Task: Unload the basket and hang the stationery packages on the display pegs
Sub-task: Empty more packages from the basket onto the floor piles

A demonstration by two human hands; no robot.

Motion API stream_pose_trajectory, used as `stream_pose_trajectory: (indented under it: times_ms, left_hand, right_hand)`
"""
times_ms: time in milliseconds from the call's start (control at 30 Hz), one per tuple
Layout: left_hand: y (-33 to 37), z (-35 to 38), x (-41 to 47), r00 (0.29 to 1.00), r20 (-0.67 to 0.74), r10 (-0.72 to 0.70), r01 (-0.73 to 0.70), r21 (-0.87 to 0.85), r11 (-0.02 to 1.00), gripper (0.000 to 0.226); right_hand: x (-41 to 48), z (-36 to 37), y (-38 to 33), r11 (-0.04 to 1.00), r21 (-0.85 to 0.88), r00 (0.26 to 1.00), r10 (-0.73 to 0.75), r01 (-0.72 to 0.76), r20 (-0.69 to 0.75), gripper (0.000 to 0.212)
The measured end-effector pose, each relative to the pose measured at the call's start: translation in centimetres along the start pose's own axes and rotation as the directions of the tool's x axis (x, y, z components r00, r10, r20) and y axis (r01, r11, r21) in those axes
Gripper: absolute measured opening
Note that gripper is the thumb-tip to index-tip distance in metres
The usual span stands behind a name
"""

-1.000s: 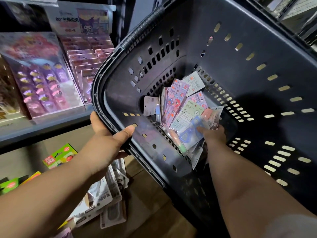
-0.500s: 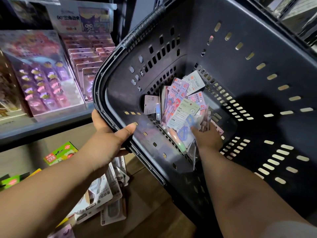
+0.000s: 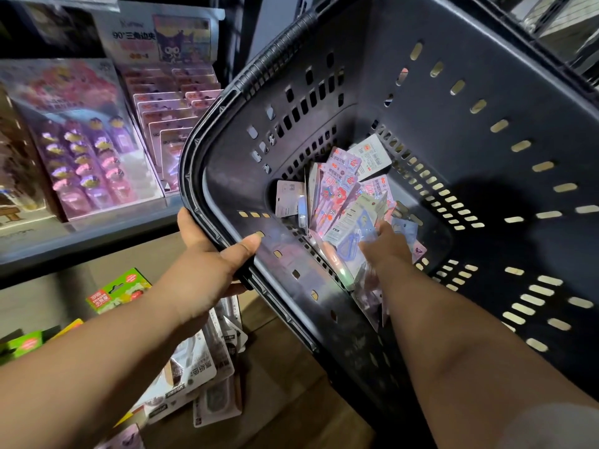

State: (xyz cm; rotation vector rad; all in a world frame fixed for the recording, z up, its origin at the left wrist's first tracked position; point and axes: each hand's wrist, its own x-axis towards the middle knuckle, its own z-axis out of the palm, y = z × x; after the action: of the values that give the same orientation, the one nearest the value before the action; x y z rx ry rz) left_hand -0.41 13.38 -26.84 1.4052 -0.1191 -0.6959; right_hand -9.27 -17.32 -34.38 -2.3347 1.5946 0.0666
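- Left grip point(image 3: 207, 270) clasps the rim of the tilted basket point(image 3: 486, 157).
- Right grip point(image 3: 389, 247), the nearer, lies fingers-deep among stationery packages point(image 3: 343, 196) heaped on the basket floor; closure indeterminable.
- Their long axes point away, up-left.

The right hand point(image 3: 387, 246) has slid a little toward the basket's point(image 3: 486, 92) left wall and sunk deeper into the packages point(image 3: 343, 189). Its fingers lay on top of the pile a second ago and are now hidden among them. The green card with the blue tool point(image 3: 353, 222) has tipped up steeper on the basket floor. The clear packet with the orange piece is now covered. A purple-marked packet point(image 3: 418, 251) has come into sight on the basket floor, just right of the hand.
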Motion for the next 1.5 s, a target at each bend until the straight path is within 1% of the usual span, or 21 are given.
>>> stream_pose_trajectory:
  times_ms: [167,233,300,400,433,500,533,600,700,800,867,900,967,1033,1167,1233,1300,1333,1367,1500]
  left_hand:
    - [-0.1,0.0,0.1,1.0,-0.004,-0.006,0.006,-0.002,1.0,0.057]
    - [-0.1,0.0,0.1,1.0,-0.004,-0.006,0.006,0.007,1.0,0.056]
    - [-0.1,0.1,0.1,1.0,-0.001,-0.011,0.011,0.017,1.0,0.056]
    - [-0.1,0.1,0.2,1.0,0.004,-0.012,0.012,0.004,1.0,0.055]
    - [-0.1,0.1,0.2,1.0,0.004,-0.012,0.012,-0.001,1.0,0.056]
    - [-0.1,0.1,0.1,1.0,0.004,-0.012,0.012,0.0,1.0,0.059]
    - [-0.1,0.1,0.1,1.0,0.006,-0.014,0.014,-0.001,1.0,0.06]
    - [-0.2,0.1,0.1,1.0,0.008,-0.018,0.018,-0.01,1.0,0.06]
    - [-0.2,0.1,0.1,1.0,0.003,-0.022,0.022,-0.013,1.0,0.061]
    - [-0.2,0.2,0.1,1.0,0.004,-0.026,0.026,-0.01,1.0,0.065]
    - [-0.2,0.2,0.1,1.0,0.001,-0.024,0.024,-0.008,1.0,0.066]
    - [-0.2,0.2,0.1,1.0,0.0,-0.023,0.023,-0.009,1.0,0.066]
    - [-0.2,0.2,0.1,1.0,0.001,-0.02,0.02,-0.012,1.0,0.066]
    - [-0.1,0.2,0.1,1.0,0.002,-0.018,0.018,-0.015,1.0,0.065]
    - [-0.2,0.2,0.2,1.0,0.0,-0.008,0.008,-0.021,1.0,0.062]
    - [-0.3,0.2,0.2,1.0,0.004,-0.003,0.003,-0.017,1.0,0.064]
    - [-0.3,0.2,0.2,1.0,0.004,-0.004,0.004,-0.019,1.0,0.065]
    - [-0.4,0.2,0.2,1.0,0.003,-0.004,0.004,-0.02,1.0,0.064]
    - [-0.4,0.2,0.2,1.0,0.004,-0.005,0.005,-0.019,1.0,0.062]
    - [-0.5,0.1,0.3,1.0,0.004,0.004,-0.003,-0.012,1.0,0.061]
  right_hand:
    - [0.1,0.1,0.5,0.998,0.027,0.998,-0.059,0.06,-0.031,0.085]
    - [0.2,0.0,0.3,0.995,0.014,0.992,-0.098,0.099,-0.073,0.085]
    - [0.7,-0.4,-0.2,0.99,-0.064,0.989,-0.127,0.122,-0.077,0.079]
    - [1.0,-1.1,-1.7,0.979,-0.166,0.989,-0.13,0.117,-0.066,0.091]
    - [1.3,-1.2,-2.1,0.97,-0.203,0.986,-0.152,0.135,-0.068,0.093]
    - [1.8,-1.3,-2.7,0.937,-0.297,0.979,-0.202,0.183,-0.032,0.088]
    - [2.0,-1.2,-2.8,0.934,-0.302,0.979,-0.204,0.188,-0.02,0.09]
    - [2.2,-1.1,-3.1,0.939,-0.302,0.985,-0.17,0.167,0.016,0.093]
    - [2.6,-0.8,-2.8,0.948,-0.296,0.993,-0.107,0.119,0.054,0.093]
    - [2.7,-0.5,-2.7,0.954,-0.282,0.995,-0.099,0.103,0.032,0.08]
    - [2.6,-0.5,-2.8,0.935,-0.341,0.995,-0.089,0.096,0.039,0.069]
    - [2.6,-0.6,-2.8,0.924,-0.373,0.996,-0.077,0.087,0.041,0.067]
    - [2.8,-1.0,-2.7,0.92,-0.387,0.998,-0.046,0.059,0.042,0.071]
    - [3.1,-1.5,-2.3,0.935,-0.353,0.999,-0.017,0.032,0.044,0.076]
    - [3.3,-2.1,-1.5,0.935,-0.352,0.999,0.05,-0.04,0.019,0.078]
    - [3.3,-1.9,-1.5,0.942,-0.335,0.999,0.019,-0.004,0.041,0.072]
    - [3.0,-1.7,-2.1,0.931,-0.364,0.996,-0.002,0.035,0.09,0.079]
    - [2.8,-1.7,-2.5,0.914,-0.404,0.995,-0.002,0.043,0.1,0.083]
    - [2.6,-1.7,-2.7,0.898,-0.437,0.995,0.0,0.045,0.102,0.084]
    - [2.7,-1.2,-2.3,0.879,-0.467,0.992,-0.04,0.093,0.122,0.057]
